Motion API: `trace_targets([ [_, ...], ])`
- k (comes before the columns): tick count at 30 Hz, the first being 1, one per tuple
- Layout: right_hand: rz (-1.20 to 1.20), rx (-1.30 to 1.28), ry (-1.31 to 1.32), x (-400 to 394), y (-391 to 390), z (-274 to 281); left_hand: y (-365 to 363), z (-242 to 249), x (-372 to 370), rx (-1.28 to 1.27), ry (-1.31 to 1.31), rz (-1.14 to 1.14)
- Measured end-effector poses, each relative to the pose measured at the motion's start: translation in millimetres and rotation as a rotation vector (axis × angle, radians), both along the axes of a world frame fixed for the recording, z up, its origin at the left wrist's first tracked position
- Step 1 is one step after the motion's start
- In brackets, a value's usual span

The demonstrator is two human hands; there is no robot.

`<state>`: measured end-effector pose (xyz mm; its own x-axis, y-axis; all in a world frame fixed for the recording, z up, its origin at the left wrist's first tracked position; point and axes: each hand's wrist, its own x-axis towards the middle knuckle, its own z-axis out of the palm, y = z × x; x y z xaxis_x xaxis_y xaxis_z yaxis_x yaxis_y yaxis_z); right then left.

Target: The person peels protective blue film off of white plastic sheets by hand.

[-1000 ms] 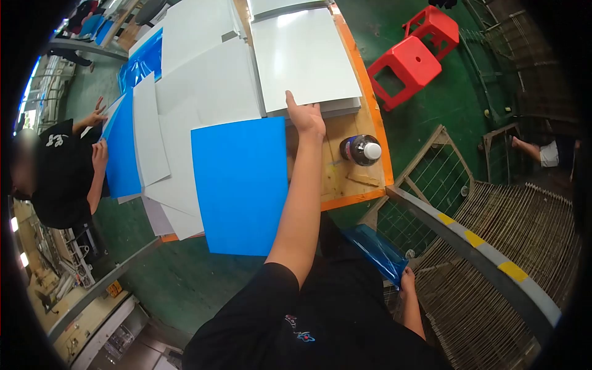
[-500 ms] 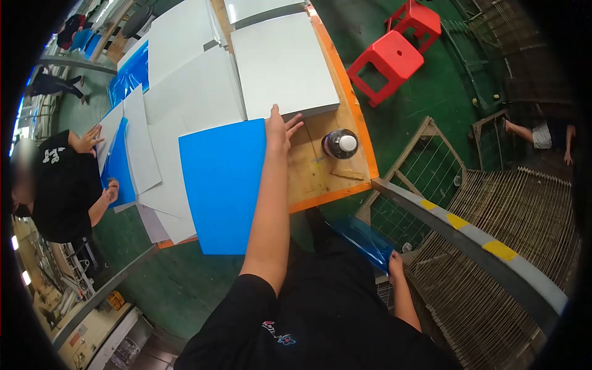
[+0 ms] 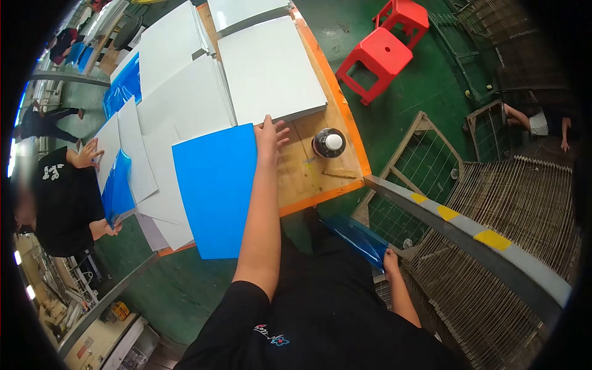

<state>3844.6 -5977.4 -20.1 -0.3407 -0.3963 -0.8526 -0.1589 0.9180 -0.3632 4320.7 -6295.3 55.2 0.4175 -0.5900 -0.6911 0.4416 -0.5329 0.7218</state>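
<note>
We've got the bottle as landmark, on the table. Sheet (blue, flat) lies left of it; long axis runs toward us, near end past the table edge.

Our left hand sits between sheet and bottle, at the sheet's far corner on the bottle side. So sheet is directly left of those fingers, running back along our forearm. Fingers spread wide; hand looks to be touching the sheet's edge, can't tell if there's any grip. Left is clearly the nearer hand.

Our right hand is on our side of the bottle, off to its right, fingers closed on the film; that hangs slantwise off the table, long axis angling from hand back toward our body's midline. White stack is beyond the bottle, leftward.

Writing: bottle label faces away/too dark, no brand readable. We can't read our shirt print or the co-worker's chest print.
</note>
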Motion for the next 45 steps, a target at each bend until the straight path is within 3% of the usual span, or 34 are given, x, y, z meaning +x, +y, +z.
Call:
trace_targets([
  [6, 0.007, 0.020, 0.008, 4, -1, 6, 18, 3, -16, 0.013, 0.079, -0.043],
  [9, 0.022, 0.034, 0.015, 4, -1, 2, 38, 20, -36, -0.175, -0.218, -0.137],
  [10, 0.045, 0.022, 0.033, 2, 3, -6, 48, 28, -44, -0.361, -0.329, -0.177],
  [12, 0.057, 0.025, 0.012, 2, 1, -3, 62, 61, -59, -0.669, -0.625, -0.366],
  [14, 0.084, -0.022, -0.008, -8, 10, -18, 60, 98, -73, -0.713, -0.896, -0.593],
  [17, 0.105, -0.037, -0.012, -12, 9, -35, 36, 65, -91, -0.769, -0.888, -0.466],
  [18, 0.078, -0.035, -0.001, -1, 2, -18, 34, 70, -91, -0.783, -0.758, -0.430],
  [20, 0.093, -0.012, -0.057, 11, -14, 5, 42, 71, -95, -0.802, -0.750, -0.344],
  [23, 0.215, 0.033, -0.130, 7, -25, 11, 61, 102, -97, -0.828, -0.577, -0.222],
  [25, 0.302, 0.037, -0.094, 5, -30, 4, 71, 134, -91, -1.016, -0.526, -0.162],
  [29, 0.478, -0.012, -0.016, 13, -49, -8, 126, 221, -53, -1.069, -0.408, -0.248],
  [32, 0.580, -0.051, 0.002, 18, -61, -12, 183, 250, -7, -1.135, -0.363, -0.196],
  [36, 0.668, -0.062, 0.021, 34, -65, -13, 299, 265, 85, -1.013, -0.412, -0.107],
  [41, 0.804, -0.032, 0.137, 71, -56, -5, 435, 259, 154, -0.494, -1.056, 0.270],
  [43, 0.826, -0.040, 0.144, 96, -51, -4, 480, 251, 173, -0.251, -1.320, 0.198],
  [45, 0.890, -0.090, 0.151, 102, -40, 2, 508, 238, 184, -0.026, -1.362, 0.253],
])
